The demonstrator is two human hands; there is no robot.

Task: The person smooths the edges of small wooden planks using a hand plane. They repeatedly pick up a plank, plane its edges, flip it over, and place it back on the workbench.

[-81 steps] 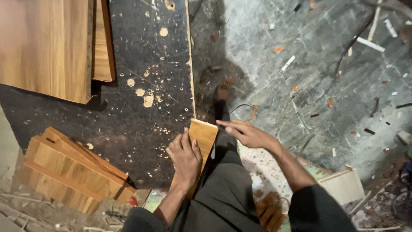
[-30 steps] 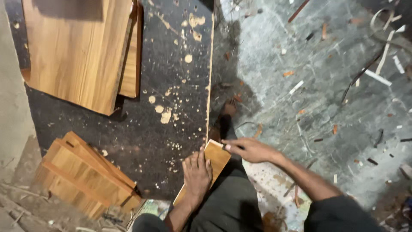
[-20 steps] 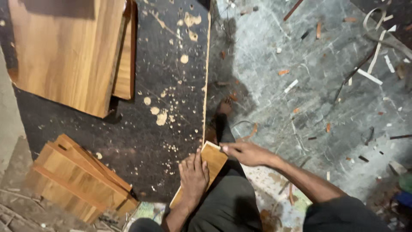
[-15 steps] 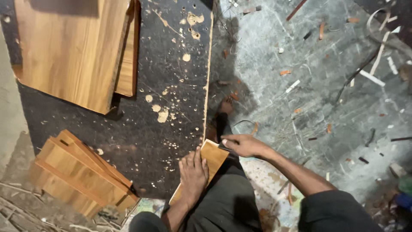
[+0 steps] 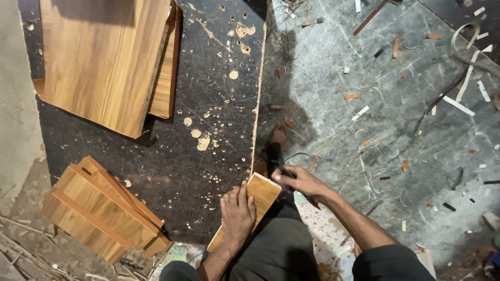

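Two hands are in view: the left hand (image 5: pixel 238 213) and the right hand (image 5: pixel 298 181), both at one small board (image 5: pixel 260 193) near the middle. One bare foot (image 5: pixel 279 134) shows beyond them. One dark surface (image 5: pixel 208 156) lies across the scene. Far left on it are two large boards (image 5: pixel 104 57), stacked. Near left is one pile of boards (image 5: pixel 99 208); the number in it cannot be told. Wood and edging scraps (image 5: pixel 458 104) strewn over the floor on the right are too many to count.

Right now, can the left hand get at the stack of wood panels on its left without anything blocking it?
Probably yes: the left hand presses the small wood board, and only bare black worktop lies between it and the stacked panels.
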